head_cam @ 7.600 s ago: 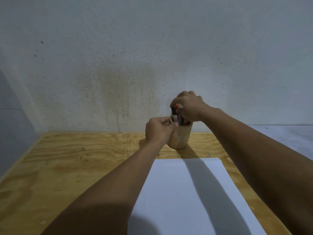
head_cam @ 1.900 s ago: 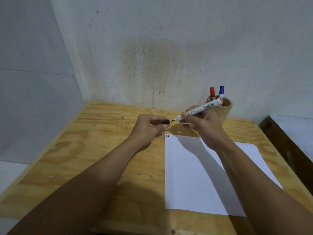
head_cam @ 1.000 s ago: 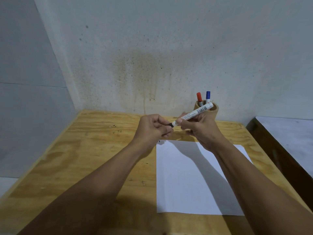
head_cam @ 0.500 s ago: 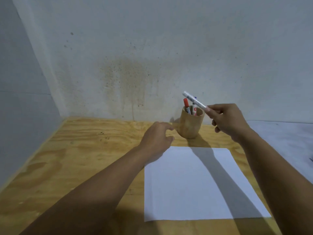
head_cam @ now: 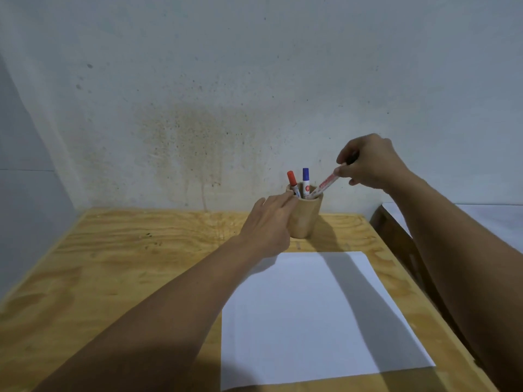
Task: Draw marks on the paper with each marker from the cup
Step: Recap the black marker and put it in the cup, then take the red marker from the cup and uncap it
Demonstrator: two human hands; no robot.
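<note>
Right hand [head_cam: 368,162] pinches white marker [head_cam: 322,188] by upper end, lower end tilted into wooden cup [head_cam: 304,219]; left hand [head_cam: 268,224], fingers loosely open, touches cup's rim (red-capped marker [head_cam: 292,182], blue-capped marker [head_cam: 305,181] upright inside); paper [head_cam: 311,321] near cup on plywood table [head_cam: 113,264]

So the count was: one round light-wood cup [head_cam: 304,219] at the back of the plywood table [head_cam: 119,267], and three markers in it: one red-capped [head_cam: 292,181], one blue-capped [head_cam: 305,181], one white-barrelled, leaning [head_cam: 322,188]. One white paper sheet [head_cam: 314,318] lay in front of the cup. Two hands.
</note>
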